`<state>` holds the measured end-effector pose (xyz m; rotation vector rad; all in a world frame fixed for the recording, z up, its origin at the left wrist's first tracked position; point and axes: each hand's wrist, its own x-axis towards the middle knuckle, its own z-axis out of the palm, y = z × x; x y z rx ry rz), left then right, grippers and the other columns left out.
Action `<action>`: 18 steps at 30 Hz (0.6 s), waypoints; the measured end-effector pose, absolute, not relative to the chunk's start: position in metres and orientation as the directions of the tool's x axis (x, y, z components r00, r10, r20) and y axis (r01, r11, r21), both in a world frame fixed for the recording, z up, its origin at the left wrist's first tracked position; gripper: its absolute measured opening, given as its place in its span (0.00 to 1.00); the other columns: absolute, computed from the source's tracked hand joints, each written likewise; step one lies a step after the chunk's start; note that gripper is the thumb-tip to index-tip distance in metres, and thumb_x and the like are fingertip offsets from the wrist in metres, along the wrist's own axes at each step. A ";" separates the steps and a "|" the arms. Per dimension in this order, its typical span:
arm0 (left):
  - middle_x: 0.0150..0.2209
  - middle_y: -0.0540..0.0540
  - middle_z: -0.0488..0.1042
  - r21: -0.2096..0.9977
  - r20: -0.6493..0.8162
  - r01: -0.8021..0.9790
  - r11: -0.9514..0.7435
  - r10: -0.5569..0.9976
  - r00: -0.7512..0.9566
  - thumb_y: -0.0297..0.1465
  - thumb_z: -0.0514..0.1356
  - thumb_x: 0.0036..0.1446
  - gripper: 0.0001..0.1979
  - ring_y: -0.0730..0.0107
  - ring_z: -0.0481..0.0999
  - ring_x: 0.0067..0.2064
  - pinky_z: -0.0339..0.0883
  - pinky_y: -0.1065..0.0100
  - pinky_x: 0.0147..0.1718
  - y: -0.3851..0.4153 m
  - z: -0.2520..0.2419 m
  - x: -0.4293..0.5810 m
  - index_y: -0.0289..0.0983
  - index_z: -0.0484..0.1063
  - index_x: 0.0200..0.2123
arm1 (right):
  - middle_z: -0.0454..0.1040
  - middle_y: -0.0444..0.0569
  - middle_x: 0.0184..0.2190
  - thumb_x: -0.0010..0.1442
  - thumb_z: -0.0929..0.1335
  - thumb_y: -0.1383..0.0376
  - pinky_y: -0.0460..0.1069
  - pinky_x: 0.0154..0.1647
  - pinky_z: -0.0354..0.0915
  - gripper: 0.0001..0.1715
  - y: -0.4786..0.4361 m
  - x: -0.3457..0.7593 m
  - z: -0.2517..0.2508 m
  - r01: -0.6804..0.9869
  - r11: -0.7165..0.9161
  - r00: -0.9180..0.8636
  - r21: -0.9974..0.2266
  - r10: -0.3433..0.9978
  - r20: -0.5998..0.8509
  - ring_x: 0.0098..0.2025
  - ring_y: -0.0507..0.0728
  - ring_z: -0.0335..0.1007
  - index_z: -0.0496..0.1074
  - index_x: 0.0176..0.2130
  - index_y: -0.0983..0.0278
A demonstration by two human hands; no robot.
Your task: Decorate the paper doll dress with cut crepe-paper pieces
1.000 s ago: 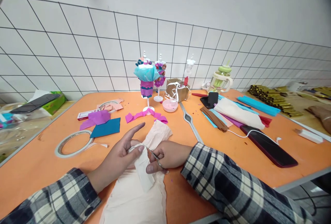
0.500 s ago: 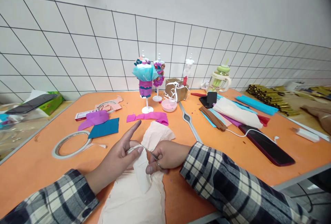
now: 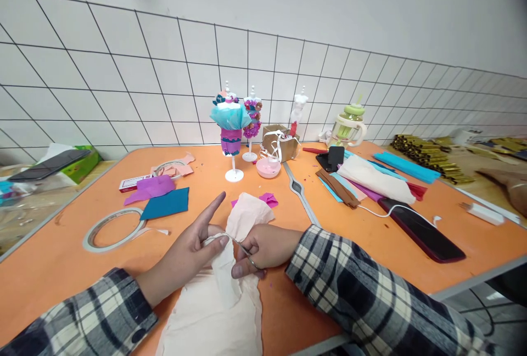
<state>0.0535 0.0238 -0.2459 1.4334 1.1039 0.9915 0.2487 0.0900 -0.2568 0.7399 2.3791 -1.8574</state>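
Observation:
A long cream crepe paper sheet (image 3: 214, 317) runs from the table's front edge up between my hands. My left hand (image 3: 197, 246) pinches a fold of it between thumb and fingers, with the index finger pointing up and away. My right hand (image 3: 259, 249) is closed on small metal scissors (image 3: 244, 250), a finger ring showing below it. The blades reach left to the paper beside my left thumb. Beyond the hands, the sheet's far end (image 3: 249, 210) partly covers a magenta strip (image 3: 269, 199).
On the orange table (image 3: 288, 301) stand a decorated dress form (image 3: 231, 139), a pink bowl (image 3: 268, 168) and a cardboard box (image 3: 284, 145). Tape (image 3: 113, 230) and blue paper (image 3: 166, 204) lie left; a phone (image 3: 424, 230) and a green-lidded bottle (image 3: 349, 125) are right.
The magenta strip behind the paper is now mostly out of sight, with only small parts showing. My hands have barely moved; the scissor blades look slightly more closed on the paper.

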 end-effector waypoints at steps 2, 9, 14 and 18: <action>0.25 0.52 0.73 0.992 0.018 0.115 -0.048 0.968 0.252 0.37 0.59 0.60 0.44 0.71 0.70 0.25 0.56 0.71 0.25 0.024 -0.246 0.053 0.40 0.32 0.69 | 0.66 0.39 0.16 0.51 0.72 0.47 0.41 0.24 0.58 0.25 0.090 0.249 -0.257 0.363 0.176 -0.896 -0.915 0.334 -0.291 0.19 0.45 0.61 0.70 0.27 0.68; 0.25 0.54 0.71 0.986 0.020 0.155 -0.062 0.965 0.262 0.38 0.59 0.60 0.42 0.74 0.66 0.24 0.56 0.73 0.23 0.025 -0.250 0.049 0.43 0.36 0.68 | 0.66 0.38 0.14 0.47 0.74 0.48 0.41 0.21 0.56 0.25 0.090 0.248 -0.258 0.410 0.125 -0.866 -0.903 0.366 -0.342 0.17 0.45 0.59 0.72 0.27 0.68; 0.30 0.52 0.73 0.977 0.035 0.190 -0.093 0.958 0.286 0.39 0.60 0.59 0.30 0.72 0.70 0.30 0.62 0.72 0.29 0.028 -0.255 0.044 0.42 0.55 0.63 | 0.67 0.39 0.15 0.45 0.75 0.48 0.40 0.22 0.58 0.25 0.091 0.250 -0.260 0.377 0.078 -0.884 -0.923 0.328 -0.334 0.18 0.45 0.60 0.73 0.28 0.68; 0.29 0.52 0.73 0.963 0.058 0.238 -0.128 0.958 0.279 0.37 0.61 0.58 0.20 0.71 0.71 0.31 0.64 0.72 0.32 0.029 -0.255 0.044 0.40 0.68 0.52 | 0.69 0.40 0.20 0.43 0.76 0.48 0.41 0.24 0.61 0.28 0.091 0.251 -0.263 0.319 0.029 -0.917 -0.947 0.261 -0.301 0.21 0.47 0.64 0.73 0.33 0.68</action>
